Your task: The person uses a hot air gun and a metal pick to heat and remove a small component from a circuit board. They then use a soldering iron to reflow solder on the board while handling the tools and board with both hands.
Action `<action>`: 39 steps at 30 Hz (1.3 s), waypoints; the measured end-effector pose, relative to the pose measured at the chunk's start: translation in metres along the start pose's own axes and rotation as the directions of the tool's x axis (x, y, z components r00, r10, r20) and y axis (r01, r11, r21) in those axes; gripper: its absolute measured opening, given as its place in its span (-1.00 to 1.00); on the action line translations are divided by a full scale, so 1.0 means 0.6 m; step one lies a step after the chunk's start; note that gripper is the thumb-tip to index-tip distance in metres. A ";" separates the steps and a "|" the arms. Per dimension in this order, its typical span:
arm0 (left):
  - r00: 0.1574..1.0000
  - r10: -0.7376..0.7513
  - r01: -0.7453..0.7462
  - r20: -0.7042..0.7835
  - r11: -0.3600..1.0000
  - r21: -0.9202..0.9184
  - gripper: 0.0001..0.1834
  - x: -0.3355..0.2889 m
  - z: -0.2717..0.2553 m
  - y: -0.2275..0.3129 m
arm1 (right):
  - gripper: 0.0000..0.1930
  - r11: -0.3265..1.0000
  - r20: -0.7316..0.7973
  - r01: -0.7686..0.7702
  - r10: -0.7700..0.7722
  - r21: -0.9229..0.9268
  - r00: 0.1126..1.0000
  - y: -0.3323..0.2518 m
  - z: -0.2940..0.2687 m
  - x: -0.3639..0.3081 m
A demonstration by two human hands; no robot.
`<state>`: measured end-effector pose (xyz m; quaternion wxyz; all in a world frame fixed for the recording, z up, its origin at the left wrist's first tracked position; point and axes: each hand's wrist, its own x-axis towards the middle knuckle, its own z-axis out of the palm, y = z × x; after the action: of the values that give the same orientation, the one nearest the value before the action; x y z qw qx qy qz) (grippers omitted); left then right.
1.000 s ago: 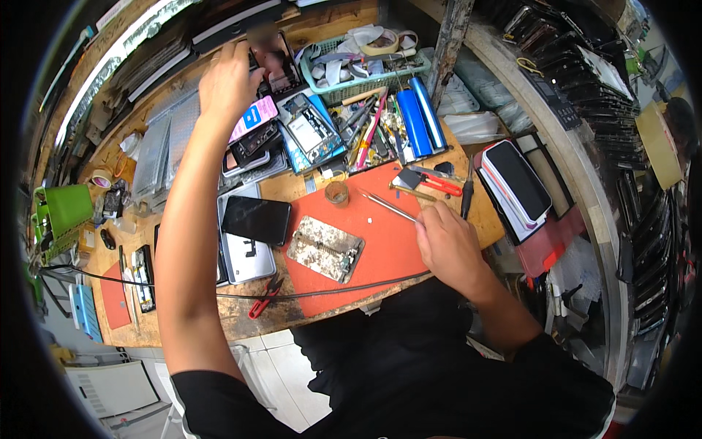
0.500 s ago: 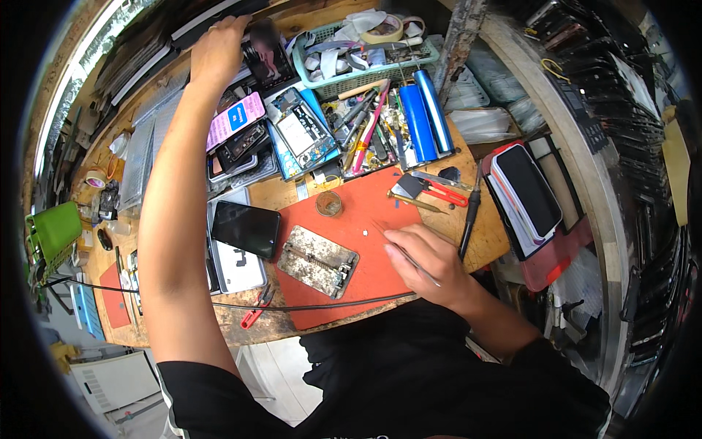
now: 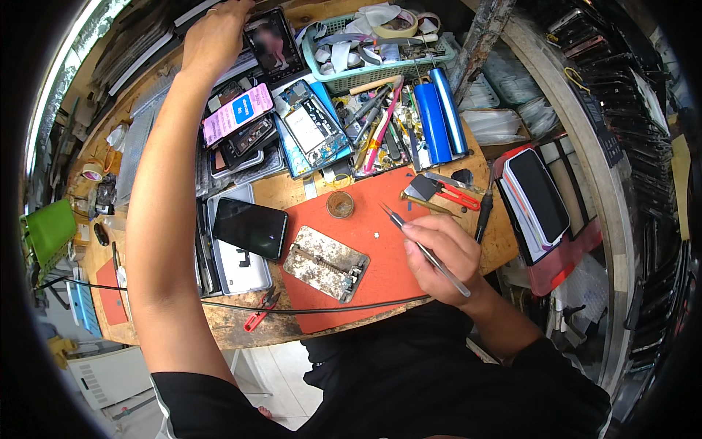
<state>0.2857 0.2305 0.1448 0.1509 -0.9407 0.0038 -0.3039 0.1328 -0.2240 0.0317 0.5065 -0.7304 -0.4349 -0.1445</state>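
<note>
While your right hand (image 3: pixel 453 252) clamps the tweezers (image 3: pixel 397 219) between its fingers above the mat (image 3: pixel 387 271), a sweep could flick the white bit (image 3: pixel 376 235) away; your left hand (image 3: pixel 214 42), whose grip I can't tell, could bump the nearby screen (image 3: pixel 276 55).

Bright light, upper-left glare, dark curved edges

Head-worn fisheye, facing down, over workbench (image 3: pixel 502 238)

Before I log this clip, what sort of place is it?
Probably a phone repair workshop: an opened phone lies with its insides bared, a speckled plate sits on an orange mat, and the right hand holds fine tweezers.
</note>
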 end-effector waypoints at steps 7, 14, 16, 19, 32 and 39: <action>0.997 0.063 -0.060 -0.042 0.995 0.077 -0.59 -0.017 0.008 0.014 | -0.73 0.999 -0.007 0.034 -0.034 -0.014 0.999 -0.005 0.010 -0.007; 0.990 0.132 -0.122 -0.048 0.976 0.182 -0.49 -0.015 0.024 0.001 | -0.74 0.999 -0.007 0.028 -0.028 -0.025 1.000 -0.006 0.003 -0.014; 0.992 0.106 -0.095 -0.066 0.984 0.151 -0.44 -0.013 0.026 -0.002 | -0.75 1.000 -0.010 0.021 -0.021 -0.015 1.000 -0.006 0.002 -0.015; 0.988 0.125 -0.112 -0.091 0.985 0.132 -0.52 -0.015 0.029 0.002 | -0.74 1.000 -0.010 0.010 -0.010 0.008 1.000 -0.004 0.005 -0.016; 0.990 0.120 -0.104 -0.074 0.975 0.197 -0.55 -0.010 0.011 0.015 | -0.70 0.991 -0.019 0.133 -0.133 0.011 0.991 0.036 0.011 0.038; 0.970 0.029 -0.024 -0.241 0.999 0.021 -0.66 -0.095 -0.165 0.086 | -0.67 0.971 -0.012 0.232 -0.231 0.057 0.973 0.052 0.003 0.078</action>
<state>0.1871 0.1588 0.1738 0.1618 -0.8953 0.0319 -0.4139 0.1838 -0.2031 0.0423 0.5085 -0.6592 -0.5198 -0.1917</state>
